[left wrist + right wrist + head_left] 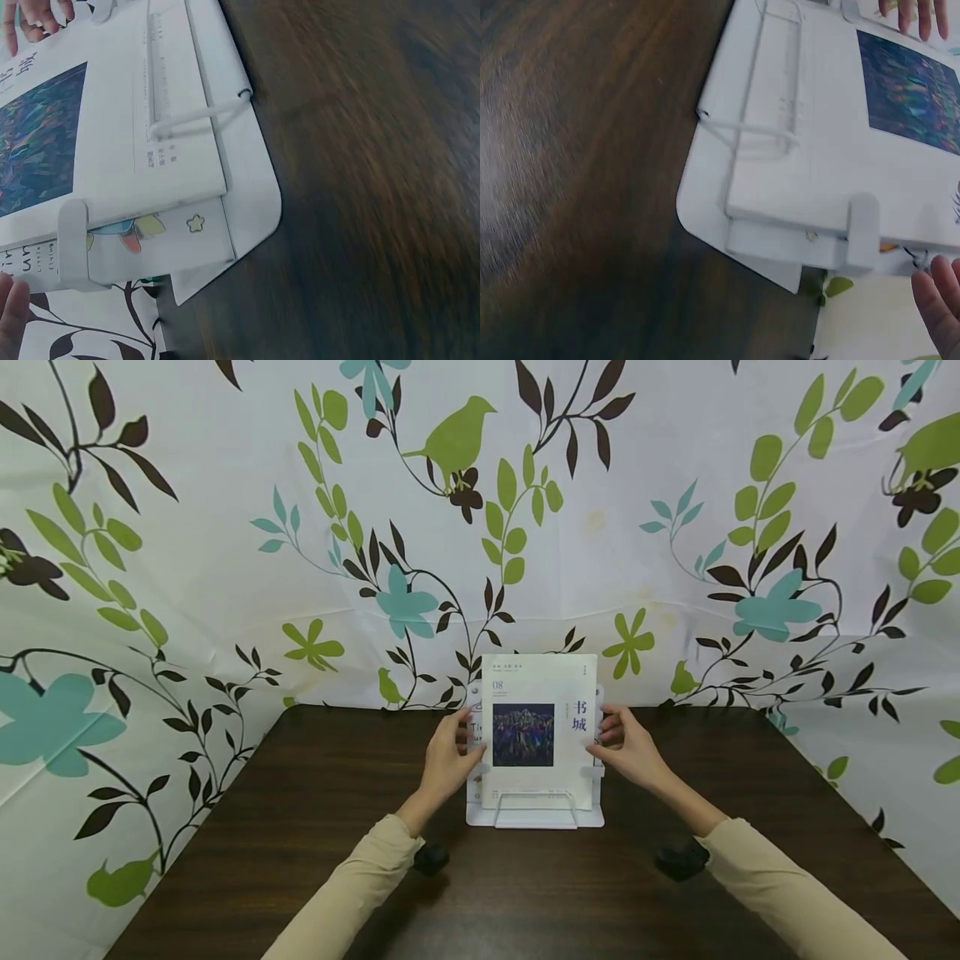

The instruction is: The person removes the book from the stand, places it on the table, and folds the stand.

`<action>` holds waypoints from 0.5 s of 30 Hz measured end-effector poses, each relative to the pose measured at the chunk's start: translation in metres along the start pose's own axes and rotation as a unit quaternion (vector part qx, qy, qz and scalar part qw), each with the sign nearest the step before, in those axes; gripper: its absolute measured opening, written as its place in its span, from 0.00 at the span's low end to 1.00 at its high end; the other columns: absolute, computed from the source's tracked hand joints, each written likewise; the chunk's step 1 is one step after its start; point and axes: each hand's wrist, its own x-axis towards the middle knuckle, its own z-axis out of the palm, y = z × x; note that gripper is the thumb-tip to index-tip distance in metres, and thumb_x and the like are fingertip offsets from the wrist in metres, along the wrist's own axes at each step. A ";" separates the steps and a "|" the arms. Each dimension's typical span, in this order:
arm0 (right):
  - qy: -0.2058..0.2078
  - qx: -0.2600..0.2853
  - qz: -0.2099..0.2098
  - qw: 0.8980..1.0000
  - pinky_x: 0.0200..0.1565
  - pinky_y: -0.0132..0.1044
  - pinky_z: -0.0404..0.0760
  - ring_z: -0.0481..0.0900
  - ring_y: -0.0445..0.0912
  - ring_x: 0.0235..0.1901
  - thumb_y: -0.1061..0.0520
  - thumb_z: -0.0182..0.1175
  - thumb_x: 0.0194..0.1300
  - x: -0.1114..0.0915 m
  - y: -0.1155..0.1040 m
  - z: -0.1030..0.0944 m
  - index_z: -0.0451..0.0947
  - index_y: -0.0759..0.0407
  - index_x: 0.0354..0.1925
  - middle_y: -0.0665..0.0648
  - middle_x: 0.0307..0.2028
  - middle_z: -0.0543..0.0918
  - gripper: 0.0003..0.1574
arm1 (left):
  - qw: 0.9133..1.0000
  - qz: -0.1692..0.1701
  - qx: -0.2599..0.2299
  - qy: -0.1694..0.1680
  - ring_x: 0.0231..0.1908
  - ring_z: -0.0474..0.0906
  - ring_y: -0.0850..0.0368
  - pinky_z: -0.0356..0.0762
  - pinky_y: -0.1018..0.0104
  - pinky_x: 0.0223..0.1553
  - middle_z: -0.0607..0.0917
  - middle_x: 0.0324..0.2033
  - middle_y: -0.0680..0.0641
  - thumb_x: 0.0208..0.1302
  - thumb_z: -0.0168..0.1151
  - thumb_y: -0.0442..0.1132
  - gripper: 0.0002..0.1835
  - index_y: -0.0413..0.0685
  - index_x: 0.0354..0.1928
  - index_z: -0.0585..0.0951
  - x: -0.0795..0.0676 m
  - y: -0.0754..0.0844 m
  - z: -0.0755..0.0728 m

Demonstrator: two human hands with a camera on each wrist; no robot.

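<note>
A white book stand (535, 819) stands on the table, leaning back. On it rests a pale magazine (525, 782) with a dark blue square picture, "08" and large Chinese characters. Behind the magazine, the edge of a second book with cartoon drawings (196, 224) shows. My left hand (450, 758) is at the left edge of the books, its thumb near the magazine's edge. On the opposite edge is my right hand (633, 750), thumb towards the magazine, other fingers loosely bent. Whether the fingertips touch the books is unclear.
White page clips (73, 244) (863, 234) overlap the edges of the books. A wire prop (534, 795) crosses the magazine's lower front. The dark wooden table (540, 893) ends at a patterned curtain (585, 568) behind the stand. Dark objects (681, 862) sit beneath both wrists.
</note>
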 end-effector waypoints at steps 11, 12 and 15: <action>0.060 0.013 0.031 0.998 0.35 0.37 0.79 0.74 0.56 0.37 0.69 0.64 0.50 -0.001 -0.003 0.017 0.62 0.75 0.55 0.67 0.39 0.71 0.35 | 0.999 -0.029 -0.013 0.027 0.36 0.78 0.50 0.79 0.63 0.30 0.77 0.40 0.41 0.47 0.66 0.26 0.27 0.35 0.53 0.72 0.000 0.003 0.011; 0.063 0.014 0.039 0.997 0.35 0.36 0.79 0.74 0.56 0.37 0.69 0.63 0.50 -0.001 -0.004 0.018 0.62 0.75 0.56 0.67 0.39 0.71 0.35 | 0.999 -0.033 -0.016 0.029 0.36 0.78 0.50 0.79 0.63 0.30 0.77 0.40 0.41 0.47 0.66 0.26 0.26 0.34 0.52 0.73 -0.001 0.003 0.012; 0.072 0.014 0.065 0.995 0.37 0.36 0.78 0.73 0.55 0.39 0.69 0.63 0.51 0.000 -0.005 0.022 0.62 0.73 0.56 0.66 0.39 0.71 0.34 | 0.998 -0.046 -0.023 0.035 0.36 0.78 0.50 0.79 0.65 0.31 0.77 0.39 0.41 0.47 0.65 0.25 0.25 0.34 0.51 0.73 -0.002 0.003 0.015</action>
